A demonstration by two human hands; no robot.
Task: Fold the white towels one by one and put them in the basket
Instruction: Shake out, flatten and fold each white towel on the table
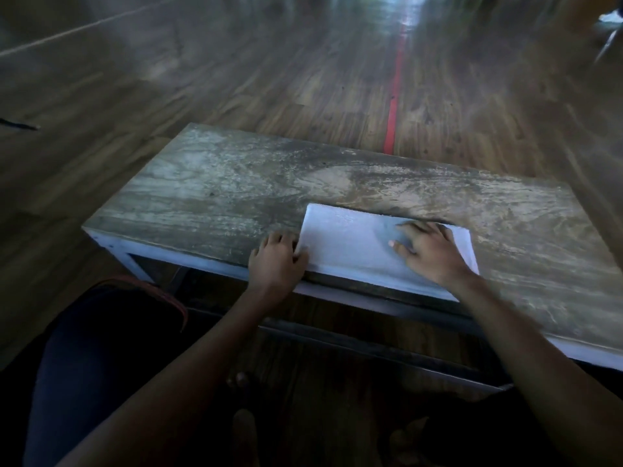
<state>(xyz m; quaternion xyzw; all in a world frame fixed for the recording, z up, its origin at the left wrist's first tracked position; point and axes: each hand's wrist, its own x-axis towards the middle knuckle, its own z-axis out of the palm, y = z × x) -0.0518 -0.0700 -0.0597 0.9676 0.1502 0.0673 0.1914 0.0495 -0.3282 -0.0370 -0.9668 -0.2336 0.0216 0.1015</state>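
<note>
1. We see one white towel (pixel 354 244), terry-textured and folded into a long rectangle. It lies flat on the table (pixel 236 183) along the near edge.
2. The right hand (pixel 428 254) rests palm-down on the towel's right part, with the fingers straight and spread.
3. The left hand (pixel 278 261) meets the towel's left end. The frame is blurred, so we cannot tell whether its bent fingers pinch the cloth or only press it.
4. The tabletop is worn, streaky grey-brown wood on a pale metal frame (pixel 111 242).
5. Beyond the table, the floor (pixel 269 79) shows wood-grain planks crossed by a narrow red strip (pixel 392 109).
</note>
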